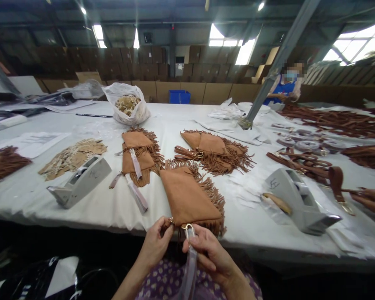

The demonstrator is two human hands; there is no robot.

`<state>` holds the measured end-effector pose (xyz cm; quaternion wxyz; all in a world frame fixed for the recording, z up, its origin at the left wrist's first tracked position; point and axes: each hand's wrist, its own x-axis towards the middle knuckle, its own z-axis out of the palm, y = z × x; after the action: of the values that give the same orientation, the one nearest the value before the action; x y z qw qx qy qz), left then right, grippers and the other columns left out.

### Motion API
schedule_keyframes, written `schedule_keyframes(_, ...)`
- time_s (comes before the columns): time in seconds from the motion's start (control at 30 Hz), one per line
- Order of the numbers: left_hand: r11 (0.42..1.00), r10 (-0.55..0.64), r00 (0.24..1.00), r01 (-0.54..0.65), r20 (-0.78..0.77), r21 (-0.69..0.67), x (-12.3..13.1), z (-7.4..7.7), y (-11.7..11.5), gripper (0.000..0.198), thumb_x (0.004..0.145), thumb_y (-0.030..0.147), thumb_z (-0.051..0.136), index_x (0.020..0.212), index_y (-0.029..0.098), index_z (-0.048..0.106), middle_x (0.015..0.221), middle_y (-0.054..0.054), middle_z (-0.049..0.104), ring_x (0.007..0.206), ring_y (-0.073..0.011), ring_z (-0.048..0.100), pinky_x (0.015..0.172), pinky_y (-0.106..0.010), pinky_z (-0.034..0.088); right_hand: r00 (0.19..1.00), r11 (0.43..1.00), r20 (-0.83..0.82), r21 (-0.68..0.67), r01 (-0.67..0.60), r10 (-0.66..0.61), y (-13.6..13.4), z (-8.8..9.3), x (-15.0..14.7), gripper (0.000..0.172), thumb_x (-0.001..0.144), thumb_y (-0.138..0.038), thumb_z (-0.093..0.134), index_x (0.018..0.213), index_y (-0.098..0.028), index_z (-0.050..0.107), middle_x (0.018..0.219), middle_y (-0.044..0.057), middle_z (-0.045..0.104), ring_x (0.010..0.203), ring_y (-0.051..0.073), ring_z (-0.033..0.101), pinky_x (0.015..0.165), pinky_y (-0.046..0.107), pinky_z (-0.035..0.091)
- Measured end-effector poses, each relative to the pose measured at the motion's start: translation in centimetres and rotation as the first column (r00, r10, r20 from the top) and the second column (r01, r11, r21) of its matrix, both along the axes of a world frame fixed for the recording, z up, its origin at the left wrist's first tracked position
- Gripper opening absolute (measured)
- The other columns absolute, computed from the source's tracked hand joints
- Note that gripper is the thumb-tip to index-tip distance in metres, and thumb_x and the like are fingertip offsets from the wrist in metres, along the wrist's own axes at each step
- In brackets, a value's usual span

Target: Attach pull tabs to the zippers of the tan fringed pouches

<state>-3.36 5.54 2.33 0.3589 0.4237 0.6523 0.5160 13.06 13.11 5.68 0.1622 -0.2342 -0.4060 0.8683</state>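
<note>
A tan fringed bag lies flat at the table's front edge, its fringe spreading to the right. My left hand pinches a small metal fitting at the bag's near left corner; the fingers partly hide it. My right hand is closed around a strap wrapped in clear film, just below its gold clasp at the bag's bottom edge. Whether the clasp is hooked to the bag I cannot tell. Beyond lie two more groups of fringed bags, a left stack with film-wrapped straps on it and a right pile.
Grey tape dispensers stand at left and right. A heap of paper tags lies left, a plastic bag behind it. Brown straps cover the right side. A slanted post rises near a co-worker.
</note>
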Motion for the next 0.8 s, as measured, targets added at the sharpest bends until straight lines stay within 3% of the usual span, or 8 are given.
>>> schedule_keyframes(0.13,0.984,-0.135,0.990,0.140,0.048,-0.114,-0.8,0.4,-1.7,0.034,0.088,0.046,0.047,0.071,0.017,0.055,0.061,0.001,0.058,0.055,-0.0123,0.052,0.056,-0.021,0.040,0.996,0.998,0.084,0.052,0.030,-0.035,0.7,-1.8,0.4,0.033,0.073,-0.042,0.068,0.074,-0.009,0.064,0.038,-0.008,0.047,0.024,0.000,0.020,0.033,0.018,0.008)
schedule_keyframes(0.23,0.987,-0.042,0.997,0.032,-0.058,-0.159,-1.1,0.1,-3.2,0.036,0.085,0.049,0.050,0.070,0.017,0.058,0.056,0.003,0.054,0.049,-0.0115,0.050,0.049,-0.020,0.037,0.985,0.995,0.149,0.048,0.085,-0.091,0.7,-3.6,0.3,0.032,0.068,-0.040,0.070,0.071,-0.009,0.063,0.046,-0.003,0.057,0.024,-0.001,0.021,0.031,0.019,0.007)
schedule_keyframes(0.37,0.977,0.134,0.978,-0.157,-0.160,-0.143,-0.9,-0.7,-4.1,0.036,0.080,0.053,0.057,0.079,0.019,0.067,0.057,0.002,0.059,0.055,-0.0153,0.057,0.054,-0.022,0.044,0.972,0.988,0.181,0.058,0.140,-0.149,-0.1,-5.0,0.5,0.030,0.065,-0.038,0.070,0.072,-0.011,0.059,0.062,0.003,0.067,0.026,-0.001,0.026,0.030,0.018,0.008)
schedule_keyframes(0.47,0.963,0.233,0.969,-0.241,-0.076,-0.118,-0.4,-0.8,-3.2,0.038,0.072,0.055,0.065,0.085,0.019,0.068,0.069,-0.001,0.069,0.066,-0.0191,0.064,0.063,-0.025,0.051,0.966,0.981,0.185,0.110,0.163,-0.181,-0.5,-5.2,0.8,0.027,0.068,-0.037,0.067,0.073,-0.013,0.055,0.059,0.001,0.066,0.027,0.001,0.031,0.029,0.017,0.012)
schedule_keyframes(0.53,0.968,0.240,0.970,-0.236,0.046,-0.084,0.1,-0.6,-1.9,0.041,0.068,0.055,0.069,0.087,0.019,0.066,0.082,-0.003,0.072,0.072,-0.0202,0.067,0.067,-0.026,0.054,0.961,0.976,0.202,0.143,0.164,-0.191,-0.6,-5.3,1.0,0.029,0.069,-0.039,0.067,0.073,-0.013,0.055,0.057,0.000,0.064,0.029,0.002,0.034,0.030,0.016,0.016)
schedule_keyframes(0.67,0.991,0.132,0.970,-0.135,0.206,0.001,1.0,-1.1,0.6,0.039,0.064,0.050,0.074,0.086,0.019,0.063,0.077,-0.002,0.071,0.060,-0.0160,0.063,0.055,-0.023,0.054,0.949,0.964,0.217,0.188,0.189,-0.229,-0.9,-5.9,1.2,0.035,0.066,-0.046,0.068,0.074,-0.013,0.057,0.057,0.000,0.063,0.033,0.004,0.041,0.033,0.016,0.024)
schedule_keyframes(0.8,0.998,0.058,0.984,-0.061,0.167,0.012,1.1,-2.4,1.7,0.042,0.062,0.049,0.076,0.091,0.022,0.065,0.079,-0.001,0.072,0.068,-0.0194,0.066,0.058,-0.025,0.055,0.924,0.934,0.303,0.333,0.126,-0.233,-0.5,-6.4,2.5,0.040,0.072,-0.053,0.062,0.071,-0.013,0.062,0.055,-0.003,0.057,0.032,0.004,0.039,0.034,0.017,0.026)
